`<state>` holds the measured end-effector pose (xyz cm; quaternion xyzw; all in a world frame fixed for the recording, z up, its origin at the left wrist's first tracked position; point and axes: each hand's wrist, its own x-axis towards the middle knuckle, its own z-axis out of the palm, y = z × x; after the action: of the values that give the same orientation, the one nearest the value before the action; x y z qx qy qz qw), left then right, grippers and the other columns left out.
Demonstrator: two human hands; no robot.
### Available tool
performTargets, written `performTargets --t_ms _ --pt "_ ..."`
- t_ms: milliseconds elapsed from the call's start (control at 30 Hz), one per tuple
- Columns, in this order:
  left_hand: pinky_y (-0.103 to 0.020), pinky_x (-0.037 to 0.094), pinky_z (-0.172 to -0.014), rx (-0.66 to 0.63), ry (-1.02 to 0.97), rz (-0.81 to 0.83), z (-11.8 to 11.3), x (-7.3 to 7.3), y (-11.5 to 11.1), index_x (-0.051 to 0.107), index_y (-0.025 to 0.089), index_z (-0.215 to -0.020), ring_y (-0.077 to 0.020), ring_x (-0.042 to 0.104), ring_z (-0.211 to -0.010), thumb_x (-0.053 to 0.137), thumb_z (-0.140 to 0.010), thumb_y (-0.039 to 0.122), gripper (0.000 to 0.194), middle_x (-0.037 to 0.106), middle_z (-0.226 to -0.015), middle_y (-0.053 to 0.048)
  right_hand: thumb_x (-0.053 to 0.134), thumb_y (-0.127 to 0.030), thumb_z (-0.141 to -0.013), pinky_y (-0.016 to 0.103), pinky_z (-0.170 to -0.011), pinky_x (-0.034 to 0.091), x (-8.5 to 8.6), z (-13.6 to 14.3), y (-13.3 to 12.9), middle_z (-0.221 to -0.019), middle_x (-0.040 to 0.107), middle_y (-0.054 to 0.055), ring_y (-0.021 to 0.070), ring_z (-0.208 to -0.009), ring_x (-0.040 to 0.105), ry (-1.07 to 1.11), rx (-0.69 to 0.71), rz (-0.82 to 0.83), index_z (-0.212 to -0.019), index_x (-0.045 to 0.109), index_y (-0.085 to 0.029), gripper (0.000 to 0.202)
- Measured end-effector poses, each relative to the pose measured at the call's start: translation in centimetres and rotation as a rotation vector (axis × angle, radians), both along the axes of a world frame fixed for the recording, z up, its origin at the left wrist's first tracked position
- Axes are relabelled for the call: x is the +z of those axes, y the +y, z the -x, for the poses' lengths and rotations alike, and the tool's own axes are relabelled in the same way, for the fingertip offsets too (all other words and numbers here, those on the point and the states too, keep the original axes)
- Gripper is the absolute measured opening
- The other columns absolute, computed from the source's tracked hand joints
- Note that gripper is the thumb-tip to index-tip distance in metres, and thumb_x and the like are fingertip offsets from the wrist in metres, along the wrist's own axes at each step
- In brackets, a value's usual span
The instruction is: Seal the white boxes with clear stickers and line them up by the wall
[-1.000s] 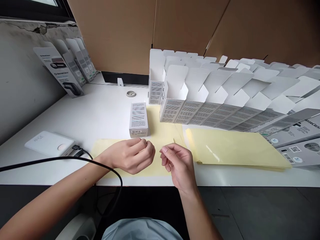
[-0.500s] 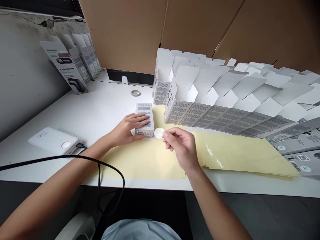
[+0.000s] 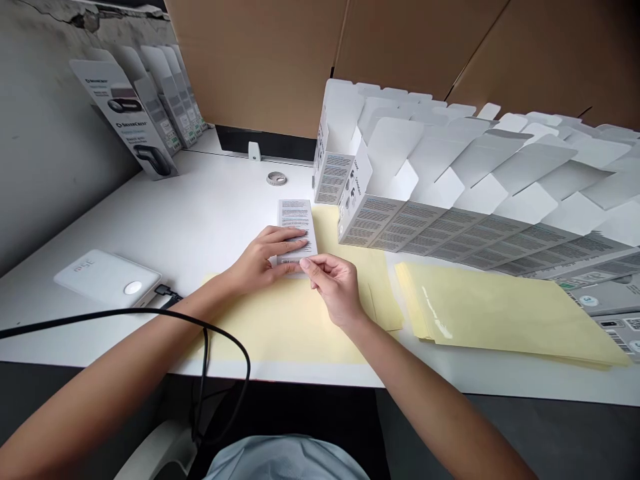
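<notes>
Small printed carton [image 3: 295, 217] lying on the white tabletop [image 3: 200, 200], text face up. Its long axis is running away from the person, far end leaning a little to the left, short near end facing the body. Left hand [image 3: 260, 261] coming in from the carton's left and nearer the body, being the closer of the two: fingers loosely open, resting across the top face, thumb lying along the near end. Right hand [image 3: 336, 287] working at the near right corner, so the carton is lying ahead of it and to its left. Its thumb and forefinger are pinching together there; cannot tell whether anything thin is sitting between them.

Yellow sheets [image 3: 280, 327] spreading on the near side and right side of the carton; a thicker yellow stack [image 3: 500, 307] lying farther right. Open-topped cartons [image 3: 425, 223] standing in rows to the carton's right, flaps up. Grey ring-shaped piece [image 3: 277, 178] lying beyond its far end. White power bank [image 3: 107, 277] lying well to its left, black cable [image 3: 150, 310] looping nearer the body.
</notes>
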<state>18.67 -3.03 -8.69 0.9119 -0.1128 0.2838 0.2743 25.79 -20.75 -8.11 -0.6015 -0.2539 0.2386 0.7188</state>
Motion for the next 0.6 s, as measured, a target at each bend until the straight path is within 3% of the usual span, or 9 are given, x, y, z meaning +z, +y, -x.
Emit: performTargets --t_ms 600 --pt "-0.042 0.049 -0.099 0.007 -0.031 0.049 -0.41 0.09 -0.33 0.068 0.019 -0.122 -0.0273 0.060 -0.118 0.070 -0.088 0.039 0.040 0.068 -0.127 -0.012 0.079 -0.042 -0.071 0.024 -0.048 0.032 -0.59 -0.05 0.20 -0.053 0.047 -0.005 0.0090 -0.052 0.039 0.098 -0.036 0.021 -0.069 0.071 -0.019 0.024"
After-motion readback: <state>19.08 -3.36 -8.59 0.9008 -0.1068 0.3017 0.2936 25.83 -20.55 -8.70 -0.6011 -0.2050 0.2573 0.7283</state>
